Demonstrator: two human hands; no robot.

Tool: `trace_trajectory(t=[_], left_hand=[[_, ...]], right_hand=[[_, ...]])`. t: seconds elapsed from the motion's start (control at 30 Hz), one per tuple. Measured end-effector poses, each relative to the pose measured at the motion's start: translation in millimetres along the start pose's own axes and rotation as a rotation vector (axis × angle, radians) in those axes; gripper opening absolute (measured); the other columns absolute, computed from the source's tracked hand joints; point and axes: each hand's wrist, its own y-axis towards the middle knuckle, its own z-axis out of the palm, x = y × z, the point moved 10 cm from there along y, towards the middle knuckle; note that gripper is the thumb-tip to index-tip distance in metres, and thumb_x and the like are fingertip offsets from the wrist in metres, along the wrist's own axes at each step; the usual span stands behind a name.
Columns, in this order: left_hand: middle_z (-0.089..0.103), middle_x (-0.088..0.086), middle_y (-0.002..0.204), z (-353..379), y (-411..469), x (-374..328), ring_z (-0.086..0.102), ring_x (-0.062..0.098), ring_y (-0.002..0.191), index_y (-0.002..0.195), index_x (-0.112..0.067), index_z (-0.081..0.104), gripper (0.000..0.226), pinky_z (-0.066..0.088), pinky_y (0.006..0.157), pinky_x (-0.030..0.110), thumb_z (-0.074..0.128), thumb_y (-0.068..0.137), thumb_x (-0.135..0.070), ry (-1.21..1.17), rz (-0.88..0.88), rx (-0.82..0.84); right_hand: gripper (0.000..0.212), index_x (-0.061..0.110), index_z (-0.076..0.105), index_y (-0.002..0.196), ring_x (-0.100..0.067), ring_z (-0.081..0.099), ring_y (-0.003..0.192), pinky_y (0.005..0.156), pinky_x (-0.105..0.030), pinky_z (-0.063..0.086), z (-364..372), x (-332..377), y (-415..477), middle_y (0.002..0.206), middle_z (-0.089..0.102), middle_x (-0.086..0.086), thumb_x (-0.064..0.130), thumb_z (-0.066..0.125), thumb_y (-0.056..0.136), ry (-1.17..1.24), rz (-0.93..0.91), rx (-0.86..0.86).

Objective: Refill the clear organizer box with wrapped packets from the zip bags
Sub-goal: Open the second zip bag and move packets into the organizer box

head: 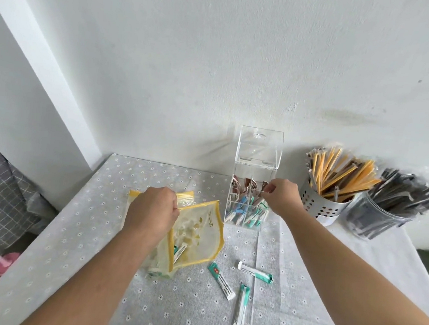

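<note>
I see the left hand (152,211) gripping the top edge of a yellow-trimmed zip bag (195,236) near the middle of the surface (193,315), fingers closed on the bag's opening. A second bag seems to lie under it, hard to separate. At least one green-and-white packet shows through the bag's lower part.

Right hand (282,197) is over the clear organizer box (247,204), which stands near the far edge of the surface against the wall. Its fingers (268,189) are pinched narrow at the box's top rim; whether they hold a packet, I cannot tell. The box lid (259,147) stands open, tipped up behind it. The compartments hold packets: brownish ones at the back, blue and green ones at the front.

Three loose packets (221,281) lie on the surface near the bag, toward the near side, apart from each other.

At the far right corner: a perforated metal cup (322,204) of yellow and brown sticks, touching a clear cup (375,222) of dark sticks.
</note>
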Motion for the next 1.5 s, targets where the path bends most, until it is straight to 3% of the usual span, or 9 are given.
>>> trace_trajectory(t=[0.17,0.33,0.53,0.7,0.83,1.1,1.3,1.4,1.5], left_hand=[[0.063,0.0,0.072,-4.7,-2.7,1.7,0.054,0.018,0.063,0.081,-0.015,0.069,0.009,0.033,0.05,0.024,0.063,0.086,-0.019,-0.026,-0.02,-0.009],[0.062,0.001,0.072,-9.4,-7.4,1.5,0.056,0.02,0.064,0.082,-0.014,0.07,0.01,0.038,0.056,0.025,0.063,0.087,-0.019,-0.035,-0.025,-0.007],[0.061,-0.001,0.069,-14.7,-15.2,2.9,0.054,0.018,0.062,0.081,-0.014,0.07,0.012,0.037,0.056,0.025,0.063,0.087,-0.021,-0.032,-0.001,-0.03],[0.072,0.003,0.086,-13.1,-22.5,-3.0,0.063,0.021,0.074,0.083,-0.016,0.07,0.011,0.041,0.061,0.024,0.062,0.088,-0.02,-0.014,0.036,-0.006],[0.072,0.0,0.091,-10.6,-26.3,-7.6,0.065,0.02,0.086,0.086,-0.018,0.07,0.012,0.04,0.064,0.023,0.06,0.089,-0.024,0.0,0.082,0.014],[0.072,-0.001,0.092,-8.1,-28.7,-1.0,0.065,0.02,0.086,0.089,-0.019,0.07,0.013,0.041,0.065,0.024,0.06,0.091,-0.026,0.019,0.098,0.017],[0.072,-0.001,0.089,-7.2,-29.4,-3.5,0.066,0.019,0.083,0.087,-0.018,0.07,0.013,0.042,0.064,0.024,0.06,0.09,-0.025,0.02,0.104,0.01],[0.072,-0.001,0.088,-7.5,-29.3,-4.1,0.065,0.019,0.083,0.086,-0.018,0.07,0.012,0.041,0.063,0.024,0.06,0.09,-0.024,0.022,0.097,0.004],[0.072,-0.001,0.088,-7.8,-29.3,-4.0,0.065,0.019,0.081,0.085,-0.019,0.07,0.012,0.041,0.062,0.024,0.061,0.09,-0.023,0.023,0.093,-0.001]], right_hand=[[0.005,0.005,0.069,0.087,-0.016,0.065,0.061,0.06,-0.025,0.059,-9.1,26.9,-36.5,0.075,0.069,-0.008,0.003,0.065,0.085,0.391,-0.075,0.071],[0.014,0.002,0.069,0.09,-0.013,0.061,0.06,0.063,-0.021,0.057,14.9,87.9,-97.0,0.071,0.065,-0.008,-0.008,0.065,0.082,0.68,-0.239,0.376],[0.019,0.007,0.072,0.098,-0.009,0.064,0.077,0.074,-0.009,0.051,82.2,139.9,-136.2,0.092,0.072,-0.009,-0.002,0.067,0.082,0.277,-0.488,0.579],[0.037,0.009,0.061,0.122,-0.025,0.056,0.114,0.094,-0.029,0.043,164.4,145.9,-138.2,0.124,0.062,-0.011,-0.001,0.057,0.087,-0.27,-0.594,0.688],[0.042,0.007,0.057,0.122,-0.033,0.056,0.113,0.088,-0.039,0.047,222.8,123.7,-137.7,0.122,0.059,-0.016,-0.007,0.052,0.083,-0.596,-0.65,0.758],[0.024,0.013,0.057,0.114,-0.028,0.057,0.103,0.078,-0.039,0.048,245.0,118.0,-124.7,0.112,0.058,-0.01,0.017,0.052,0.092,-0.67,-0.732,0.545],[0.006,0.015,0.06,0.081,-0.021,0.059,0.075,0.061,-0.027,0.046,251.0,117.8,-124.8,0.081,0.062,0.0,0.018,0.059,0.085,-0.557,-0.634,0.673],[0.041,0.025,0.034,0.056,-0.011,0.038,0.055,0.049,-0.02,0.027,244.2,125.8,-124.2,0.059,0.037,0.01,0.01,0.058,0.084,-0.41,-0.585,0.707],[0.037,0.025,0.036,0.057,-0.021,0.044,0.07,0.059,-0.026,0.034,239.8,127.4,-125.3,0.064,0.043,0.006,0.011,0.058,0.084,-0.34,-0.552,0.731]])
